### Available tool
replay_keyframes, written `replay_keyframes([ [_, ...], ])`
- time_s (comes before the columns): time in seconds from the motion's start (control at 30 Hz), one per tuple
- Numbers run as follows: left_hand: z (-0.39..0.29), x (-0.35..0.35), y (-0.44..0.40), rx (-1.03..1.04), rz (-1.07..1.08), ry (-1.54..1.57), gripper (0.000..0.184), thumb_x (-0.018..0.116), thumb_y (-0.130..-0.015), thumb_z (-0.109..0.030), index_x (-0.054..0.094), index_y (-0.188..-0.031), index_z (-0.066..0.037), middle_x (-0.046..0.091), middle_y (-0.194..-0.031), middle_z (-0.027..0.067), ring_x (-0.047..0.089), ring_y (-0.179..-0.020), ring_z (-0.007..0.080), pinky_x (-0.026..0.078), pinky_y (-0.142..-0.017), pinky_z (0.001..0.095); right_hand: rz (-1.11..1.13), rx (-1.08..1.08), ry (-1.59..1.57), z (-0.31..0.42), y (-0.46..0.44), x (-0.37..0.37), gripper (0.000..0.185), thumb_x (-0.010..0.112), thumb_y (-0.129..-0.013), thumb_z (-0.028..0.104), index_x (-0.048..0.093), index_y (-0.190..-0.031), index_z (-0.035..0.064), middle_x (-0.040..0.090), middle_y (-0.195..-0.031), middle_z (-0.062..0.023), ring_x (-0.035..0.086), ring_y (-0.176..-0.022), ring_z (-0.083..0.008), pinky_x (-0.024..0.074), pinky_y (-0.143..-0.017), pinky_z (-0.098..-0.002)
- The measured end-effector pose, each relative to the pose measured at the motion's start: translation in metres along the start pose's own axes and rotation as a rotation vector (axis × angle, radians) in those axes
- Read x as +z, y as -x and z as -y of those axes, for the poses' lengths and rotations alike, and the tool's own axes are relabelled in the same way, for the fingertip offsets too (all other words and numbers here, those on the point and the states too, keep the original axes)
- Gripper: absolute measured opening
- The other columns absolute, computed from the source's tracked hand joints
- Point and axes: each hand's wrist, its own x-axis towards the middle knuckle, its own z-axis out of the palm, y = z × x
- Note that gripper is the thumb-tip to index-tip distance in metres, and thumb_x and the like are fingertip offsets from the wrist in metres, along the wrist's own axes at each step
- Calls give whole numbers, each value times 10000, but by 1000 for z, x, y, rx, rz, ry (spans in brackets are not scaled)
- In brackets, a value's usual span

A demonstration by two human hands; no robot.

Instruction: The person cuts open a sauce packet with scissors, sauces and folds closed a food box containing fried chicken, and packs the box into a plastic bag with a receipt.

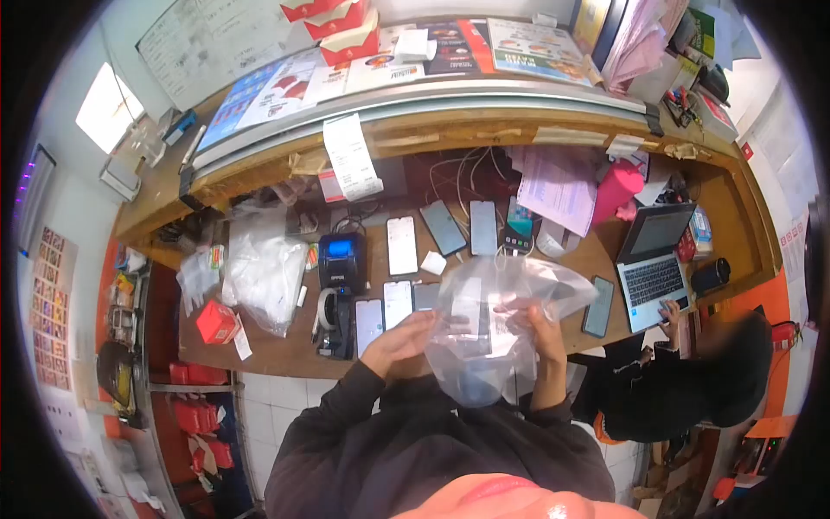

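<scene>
A clear plastic bag (484, 346) hangs between my two hands above the desk's front edge. My left hand (402, 343) has its fingers closed on the bag's left side. My right hand (538, 329) grips the bag's right side, its fingers partly seen through the plastic. Behind the bag lie several phones, among them a white-screened phone (402, 246) and a dark phone (443, 227). Left of my left hand are a black tape dispenser (335, 324) and a black printer with a blue top (342, 259).
A person in black (692, 381) sits at the right, one hand on an open laptop (654, 281). A pile of plastic bags (264, 268) and a red box (217, 323) lie on the left. The raised wooden shelf (432, 138) spans the desk's back.
</scene>
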Motion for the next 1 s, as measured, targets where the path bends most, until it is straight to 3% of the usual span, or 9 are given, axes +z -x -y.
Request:
replay_keyframes([
  [0.2, -6, 3, 7, 87, -429, -46, 359, 537, -917, -154, 471, -1227, 14, 556, -1130, 112, 555, -1045, 237, 442, -961, 424, -255, -69, -5, -31, 1, -20, 385, 532, -914, 309, 531, -1116, -19, 608, -951, -90, 590, -862, -168, 478, -729, -301],
  [0.37, -24, 1, 22, 160, -259, -85, 310, 561, -903, -142, 510, -1156, 30, 580, -1093, 93, 586, -986, 202, 478, -914, 351, -356, -52, 362, -9, -14, -19, 341, 568, -900, 315, 586, -982, -15, 591, -901, -60, 537, -790, -132, 440, -696, -276],
  [0.4, -26, -3, 23, 161, -222, -86, 290, 568, -899, -139, 524, -1134, 25, 587, -1073, 85, 586, -986, 193, 478, -914, 342, -372, -121, 360, -3, -23, -13, 272, 576, -902, 292, 587, -940, 23, 554, -810, 22, 477, -698, -48, 377, -587, -212],
  [0.5, -21, -25, 24, 206, -199, -45, 209, 594, -884, -121, 570, -1064, -18, 600, -980, 31, 577, -919, 135, 480, -855, 312, -417, -141, 607, -3, -50, -21, 234, 588, -894, 256, 594, -909, 23, 540, -771, 34, 462, -671, -44, 359, -562, -203],
  [0.57, -17, -38, 18, 266, -229, -52, 200, 597, -882, -112, 567, -1063, -33, 592, -960, 18, 566, -872, 121, 482, -808, 303, -428, -212, 539, -5, -64, -10, 223, 589, -892, 246, 603, -880, 24, 531, -744, 39, 450, -654, -41, 353, -552, -205],
  [0.6, -30, -6, 18, 269, -379, -25, 195, 592, -883, -104, 558, -1067, -49, 581, -939, 4, 539, -827, 107, 472, -760, 290, -431, -240, 501, -6, -68, -1, 218, 590, -890, 241, 607, -866, 25, 526, -730, 42, 445, -645, -40, 350, -547, -206],
  [0.7, -60, 20, 31, 278, -469, -82, 216, 586, -888, -124, 544, -1083, -40, 576, -932, 4, 536, -839, 105, 468, -757, 278, -493, -132, 232, 6, -78, 23, 276, 610, -876, 281, 593, -798, 16, 535, -709, 42, 467, -641, -59, 375, -531, -246],
  [0.83, -113, 24, 58, 323, -193, -88, 227, 545, -908, -124, 542, -1112, -25, 586, -943, 40, 574, -868, 141, 485, -798, 309, -528, 0, -273, 23, -104, 33, 304, 550, -916, 313, 537, -701, 98, 460, -616, 54, 399, -518, -43, 312, -452, -217],
  [1.0, -158, 26, 83, 299, -365, -299, 264, 518, -921, -97, 552, -1133, 57, 633, -1005, 94, 617, -923, 163, 491, -836, 276, -505, -101, 438, 35, -120, 41, 291, 555, -913, 242, 544, -678, 71, 440, -526, 30, 383, -446, -44, 282, -395, -240],
])
